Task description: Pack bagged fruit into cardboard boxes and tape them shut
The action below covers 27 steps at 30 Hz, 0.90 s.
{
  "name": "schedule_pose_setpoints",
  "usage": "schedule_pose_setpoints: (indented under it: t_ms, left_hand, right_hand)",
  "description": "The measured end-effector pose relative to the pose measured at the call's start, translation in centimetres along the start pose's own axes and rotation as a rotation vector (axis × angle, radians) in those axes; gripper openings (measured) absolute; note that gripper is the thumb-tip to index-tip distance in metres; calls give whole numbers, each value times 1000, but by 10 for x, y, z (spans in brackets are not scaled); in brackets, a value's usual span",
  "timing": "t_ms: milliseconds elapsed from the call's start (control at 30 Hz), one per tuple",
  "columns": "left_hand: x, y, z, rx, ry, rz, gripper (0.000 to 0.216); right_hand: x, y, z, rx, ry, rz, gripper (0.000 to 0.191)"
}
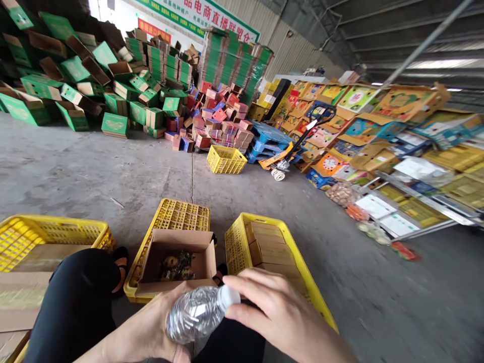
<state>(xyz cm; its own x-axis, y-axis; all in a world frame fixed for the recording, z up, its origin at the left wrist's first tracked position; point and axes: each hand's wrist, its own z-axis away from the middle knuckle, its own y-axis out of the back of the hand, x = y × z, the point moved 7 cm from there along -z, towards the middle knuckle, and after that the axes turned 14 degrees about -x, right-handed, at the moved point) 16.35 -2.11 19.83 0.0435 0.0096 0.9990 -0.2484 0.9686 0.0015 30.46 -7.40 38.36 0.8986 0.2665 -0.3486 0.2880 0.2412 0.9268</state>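
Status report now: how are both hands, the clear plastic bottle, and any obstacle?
Left hand around clear plastic bottle. Right hand pinching round white cap. Bottle tilted, cap at its neck. Nothing visible blocking either hand.

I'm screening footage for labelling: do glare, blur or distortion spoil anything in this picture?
Head view: bright glints break up the clear bottle; cartons at the far right are smeared, while the pallet jack is crisper; the scene leans and looks stretched toward the edges; the roof is dark, with bright strips.
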Motion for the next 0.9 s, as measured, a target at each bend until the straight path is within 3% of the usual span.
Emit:
schedule_pose_setpoints:
  t_ms: [100,267,433,500,600,767,900]
  left_hand:
    - [-2,0,-2,63,36,-49,88]
    - [-12,-3,-5,129,64,-243,83]
    - [-14,-3,-16,480,119,-711,50]
    - [-11,-8,-27,553,119,-839,45]
    - [-12,-17,-44,503,117,-858,46]
    - [-2,-39,-51,299,48,-660,53]
    - [16,-72,-65,174,-32,-576,58]
  right_hand:
    - [13,-2,4,14,-187,-23,18]
    - [8,-6,13,19,-175,-7,14]
    - [35,-21,22,187,-369,-8,33]
    - [47,-27,28,249,-438,1,37]
    - [61,-31,39,265,-503,-7,39]
    - [59,-31,61,196,-494,-145,23]
    - [51,-28,96,189,-565,-219,17]
